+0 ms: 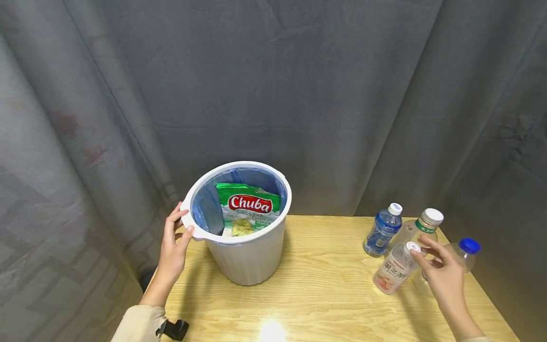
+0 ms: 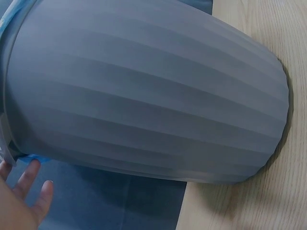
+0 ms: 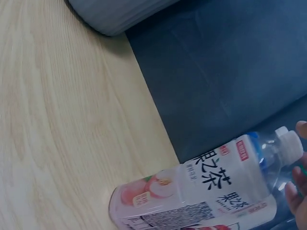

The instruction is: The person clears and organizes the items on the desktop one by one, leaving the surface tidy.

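A white ribbed bin point(image 1: 245, 259) with a blue liner point(image 1: 205, 204) stands at the table's left rear. A green Chuba chips bag point(image 1: 249, 204) sticks up inside it. My left hand point(image 1: 181, 223) holds the bin's rim at its left handle, thumb under the rim. The left wrist view shows the bin wall point(image 2: 144, 96) and my fingers point(image 2: 33, 184) below the rim. My right hand point(image 1: 420, 251) pinches the white cap of a tilted peach tea bottle point(image 1: 393, 270). The right wrist view shows the bottle point(image 3: 206, 191) leaning over the wood.
Behind the tea bottle stand three more: a blue-labelled water bottle point(image 1: 381, 231), a white-capped bottle point(image 1: 423, 225) and a blue-capped clear bottle point(image 1: 463, 251). The wooden table point(image 1: 325, 289) ends near the grey curtain point(image 1: 299, 95) all around.
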